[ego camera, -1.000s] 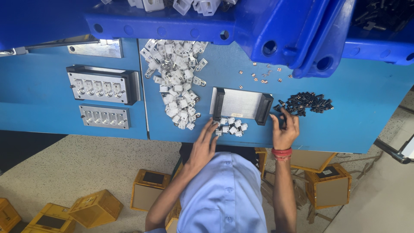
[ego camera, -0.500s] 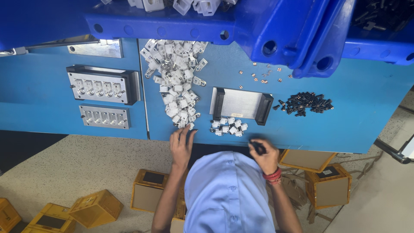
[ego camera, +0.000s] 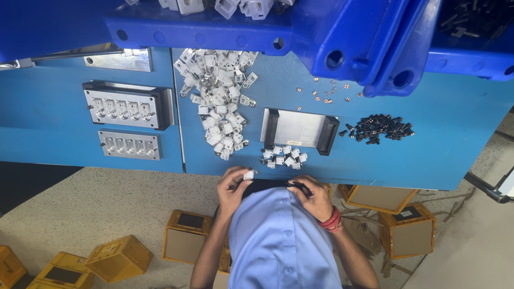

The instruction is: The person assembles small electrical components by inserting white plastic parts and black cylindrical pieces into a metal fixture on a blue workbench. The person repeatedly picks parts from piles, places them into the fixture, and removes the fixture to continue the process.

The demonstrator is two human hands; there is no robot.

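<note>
Pinching a small white plastic piece (ego camera: 249, 175), the left hand (ego camera: 233, 187) hovers at the blue table's (ego camera: 455, 139) near edge (right hand (ego camera: 313, 194) closed on a thin black part (ego camera: 297, 185)).

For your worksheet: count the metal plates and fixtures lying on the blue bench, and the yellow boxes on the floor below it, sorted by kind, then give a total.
Metal fixture with black end blocks: 1
Metal block fixtures with a row of sockets: 2
Plain metal plate: 1
Yellow boxes on the floor: 6 that show clearly
Total: 10
</note>
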